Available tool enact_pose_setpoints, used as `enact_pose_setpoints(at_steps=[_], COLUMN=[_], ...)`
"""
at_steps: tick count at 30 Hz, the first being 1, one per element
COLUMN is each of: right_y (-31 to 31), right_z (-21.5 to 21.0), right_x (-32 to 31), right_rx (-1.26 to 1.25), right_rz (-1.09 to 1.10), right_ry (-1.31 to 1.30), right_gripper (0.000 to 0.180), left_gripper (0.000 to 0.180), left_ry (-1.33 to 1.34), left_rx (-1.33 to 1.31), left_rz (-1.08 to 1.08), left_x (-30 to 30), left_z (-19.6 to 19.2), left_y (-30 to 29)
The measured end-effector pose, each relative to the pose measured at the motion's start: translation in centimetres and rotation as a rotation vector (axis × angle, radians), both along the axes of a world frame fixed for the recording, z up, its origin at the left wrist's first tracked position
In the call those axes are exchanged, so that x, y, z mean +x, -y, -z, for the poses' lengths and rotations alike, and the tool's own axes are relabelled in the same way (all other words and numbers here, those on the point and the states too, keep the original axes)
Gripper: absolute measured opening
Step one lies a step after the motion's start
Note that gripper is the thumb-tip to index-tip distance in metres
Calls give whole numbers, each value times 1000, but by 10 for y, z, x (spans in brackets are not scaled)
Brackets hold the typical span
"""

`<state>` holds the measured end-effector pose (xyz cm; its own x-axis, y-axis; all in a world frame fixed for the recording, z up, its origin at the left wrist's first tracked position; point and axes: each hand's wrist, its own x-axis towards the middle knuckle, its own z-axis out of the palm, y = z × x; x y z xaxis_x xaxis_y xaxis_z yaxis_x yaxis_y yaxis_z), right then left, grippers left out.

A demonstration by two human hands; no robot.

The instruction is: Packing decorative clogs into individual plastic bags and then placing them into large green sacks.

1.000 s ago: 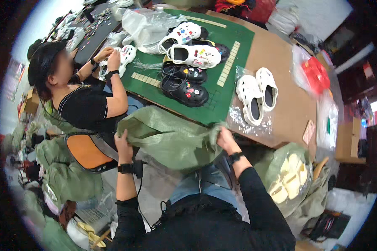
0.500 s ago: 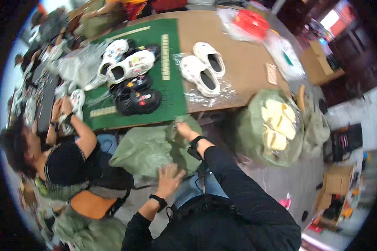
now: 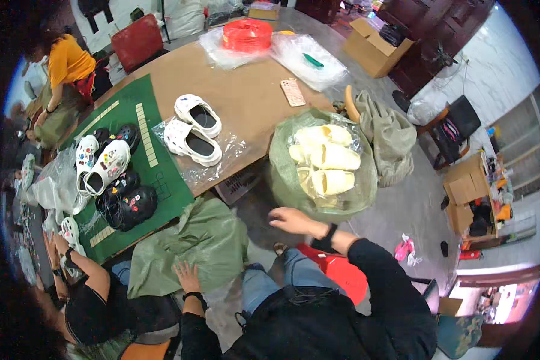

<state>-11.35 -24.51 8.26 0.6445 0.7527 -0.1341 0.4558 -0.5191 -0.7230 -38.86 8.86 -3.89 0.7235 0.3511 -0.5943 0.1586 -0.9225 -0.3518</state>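
Note:
A green woven sack (image 3: 213,240) lies bunched against the table's near edge. My left hand (image 3: 188,279) rests on its near side, fingers spread. To the right of it, my right hand (image 3: 294,221) is in the air above my lap, its fingers loosely bent and nothing visible in them. Just beyond that hand stands another green sack (image 3: 276,174), its mouth wide, with pale yellow slippers (image 3: 336,157) in clear plastic inside. A pair of white clogs (image 3: 192,139) sits on clear wrap on the table.
White and black clogs with charms (image 3: 139,207) stand on a green mat (image 3: 168,180) at the left. A phone (image 3: 293,92), a red twine roll (image 3: 246,35) and plastic bags (image 3: 312,66) lie farther back. A co-worker (image 3: 93,288) sits at my left; another person (image 3: 69,63) bends at the far left.
My right hand has let go of the green sack and moved right, toward the sack of slippers. My left hand stays on the first sack. The view has turned to the right.

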Motion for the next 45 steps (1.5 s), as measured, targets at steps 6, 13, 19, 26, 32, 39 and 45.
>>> enact_pose_setpoints(at_steps=[6,13,19,26,32,39,45], right_y=[135,164,161,152,129,164,181], right_z=[-14,-14,-9,12,12,55,44], right_x=[3,2,-2,0,2,14,9], right_rx=[-182,-408,-601,-708,-726,-960,-469], right_rz=[281,89,200,330,152,178,275], right_ry=[224,509,453,391,537,441,190], right_gripper=[46,79,92,91,78,30,22], left_gripper=[46,44,40,42,37,37,25], left_ry=[-33,-217,-86,321,218,-69,179], left_rx=[120,358,325,-173,-975,-900,-745], left_rz=[-55,-193,-289,-52,-407,-449,-611], left_x=[-21,2,-8,21,-42,-111,-173], left_z=[30,-14,-1,-20,29,28,50], left_y=[30,83,95,130,154,151,176])
